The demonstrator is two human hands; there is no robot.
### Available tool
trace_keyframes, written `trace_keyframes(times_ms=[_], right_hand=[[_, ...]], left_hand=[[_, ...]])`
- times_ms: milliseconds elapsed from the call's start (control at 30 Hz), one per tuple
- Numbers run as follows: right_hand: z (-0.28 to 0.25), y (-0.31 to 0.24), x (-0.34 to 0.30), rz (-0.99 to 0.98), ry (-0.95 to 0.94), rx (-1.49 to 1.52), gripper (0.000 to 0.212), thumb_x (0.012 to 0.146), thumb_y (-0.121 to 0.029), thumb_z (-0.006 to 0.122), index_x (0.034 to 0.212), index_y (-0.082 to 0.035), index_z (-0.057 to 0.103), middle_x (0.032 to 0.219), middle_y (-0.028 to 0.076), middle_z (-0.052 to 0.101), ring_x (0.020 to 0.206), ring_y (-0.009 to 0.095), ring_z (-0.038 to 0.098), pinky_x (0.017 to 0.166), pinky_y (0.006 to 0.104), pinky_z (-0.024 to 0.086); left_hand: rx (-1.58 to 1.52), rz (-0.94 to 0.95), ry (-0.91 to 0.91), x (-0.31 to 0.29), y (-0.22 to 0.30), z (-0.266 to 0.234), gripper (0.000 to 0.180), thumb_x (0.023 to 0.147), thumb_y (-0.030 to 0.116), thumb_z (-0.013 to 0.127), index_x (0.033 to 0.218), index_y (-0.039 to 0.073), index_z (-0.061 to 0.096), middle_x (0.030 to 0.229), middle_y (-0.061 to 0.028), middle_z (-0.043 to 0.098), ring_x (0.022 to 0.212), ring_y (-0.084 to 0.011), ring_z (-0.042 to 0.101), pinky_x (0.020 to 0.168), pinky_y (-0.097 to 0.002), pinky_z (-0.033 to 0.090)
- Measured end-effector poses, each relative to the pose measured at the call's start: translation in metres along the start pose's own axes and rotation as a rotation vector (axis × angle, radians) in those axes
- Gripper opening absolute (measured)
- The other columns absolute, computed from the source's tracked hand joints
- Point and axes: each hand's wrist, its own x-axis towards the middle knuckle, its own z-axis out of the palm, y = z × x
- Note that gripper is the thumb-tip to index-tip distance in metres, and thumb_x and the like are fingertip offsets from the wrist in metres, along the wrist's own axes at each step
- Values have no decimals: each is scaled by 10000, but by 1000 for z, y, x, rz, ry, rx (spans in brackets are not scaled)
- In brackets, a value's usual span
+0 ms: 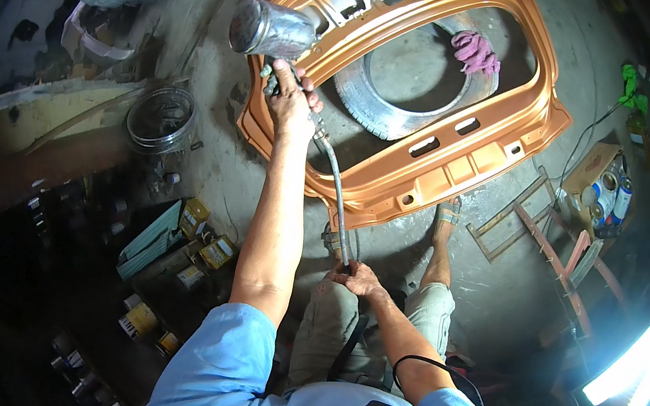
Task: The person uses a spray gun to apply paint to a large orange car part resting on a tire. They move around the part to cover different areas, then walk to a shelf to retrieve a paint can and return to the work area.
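My left hand (290, 103), arm stretched forward, is closed around the handle of a spray gun (272, 82). A silver paint cup (273, 29) sits on the gun, tilted onto its side. From the gun's handle an air hose (335, 171) runs back toward me. My right hand (360, 279) grips that hose low down, near my knees. In front of me lies or leans a copper-orange car tailgate panel (456, 165) with a large window opening. The gun is over the panel's left edge; I cannot tell whether any spray is coming out.
Through the panel's opening a tyre (377, 117) shows, with a pink cloth (475, 52) on it. A wire-rimmed bucket (160, 118) and yellow-labelled cans (217, 253) are at left. At right are a box of cans (604, 189), a wooden frame (552, 263) and a bright lamp (633, 362).
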Motion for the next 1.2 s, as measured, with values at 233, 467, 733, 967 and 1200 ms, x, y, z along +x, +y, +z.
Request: trace_keyframes(times_ms=[233, 467, 733, 967, 1200], right_hand=[[-22, 30, -14, 19, 147, -148, 517, 929, -530, 688, 1224, -104, 693, 1122, 204, 736, 1107, 369, 684, 961, 428, 532], [-32, 39, -45, -96, 285, 39, 402, 931, -262, 755, 1269, -83, 629, 1191, 166, 721, 1188, 339, 664, 1004, 418, 513], [-74, 22, -42, -165, 473, 204, 365, 985, -200, 700, 1301, -40, 613, 1145, 131, 745, 1045, 243, 700, 945, 369, 538], [-82, 19, -49, -99, 396, 359, 301, 1006, -159, 685, 1271, -20, 654, 1112, 63, 742, 1006, 107, 649, 934, 286, 518], [-85, -2, -57, -129, 362, 413, 417, 999, -142, 690, 1384, -14, 595, 1231, 93, 717, 1107, 139, 641, 1001, 308, 505]], left_hand=[[104, 21, 223, -3, -5, 0, 568, 997, 629, 576, 1008, 63, 531, 720, 14, 468, 510, -81, 398, 416, -254, 348], [58, 25, 54, 25, -11, 29, 557, 997, 654, 544, 1005, 98, 513, 713, 14, 470, 504, -100, 409, 429, -283, 365], [207, 89, -217, 56, -38, 170, 555, 976, 594, 648, 937, 52, 537, 629, 4, 473, 405, -106, 410, 356, -281, 349], [364, 55, -326, 59, -48, 214, 595, 949, 604, 678, 914, 19, 577, 622, -11, 515, 423, -106, 468, 359, -271, 392], [301, 117, -260, 75, -46, 210, 571, 966, 579, 671, 901, 22, 570, 601, 5, 483, 394, -91, 428, 335, -257, 360]])
